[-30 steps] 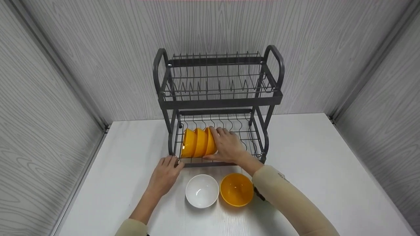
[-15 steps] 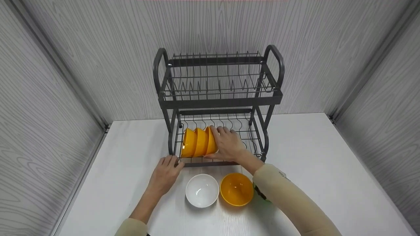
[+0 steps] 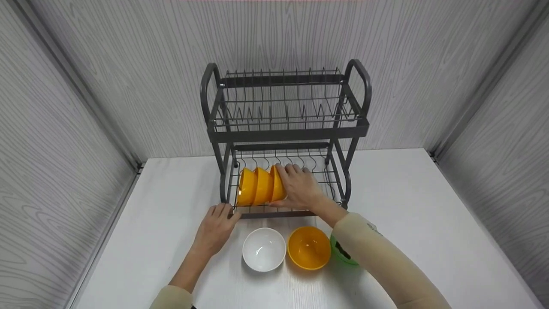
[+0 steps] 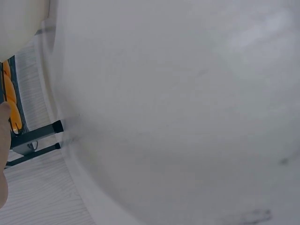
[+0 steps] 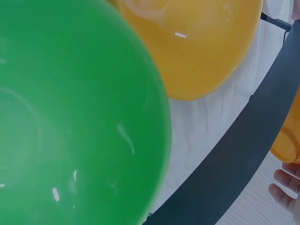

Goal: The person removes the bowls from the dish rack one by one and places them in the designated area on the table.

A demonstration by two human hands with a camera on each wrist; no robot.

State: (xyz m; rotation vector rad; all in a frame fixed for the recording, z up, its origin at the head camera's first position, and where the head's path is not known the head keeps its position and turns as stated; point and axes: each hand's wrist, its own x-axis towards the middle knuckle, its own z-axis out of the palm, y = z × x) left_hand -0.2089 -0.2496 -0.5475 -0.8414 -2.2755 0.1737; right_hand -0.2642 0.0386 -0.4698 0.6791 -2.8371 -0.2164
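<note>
Three bowls [image 3: 263, 187] near rack's edge [image 3: 261, 216], seemingly touching

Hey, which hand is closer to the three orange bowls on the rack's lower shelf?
Right. The right hand holds the rightmost orange bowl; the left hand is apart from them, at the front left corner of the rack.
</note>
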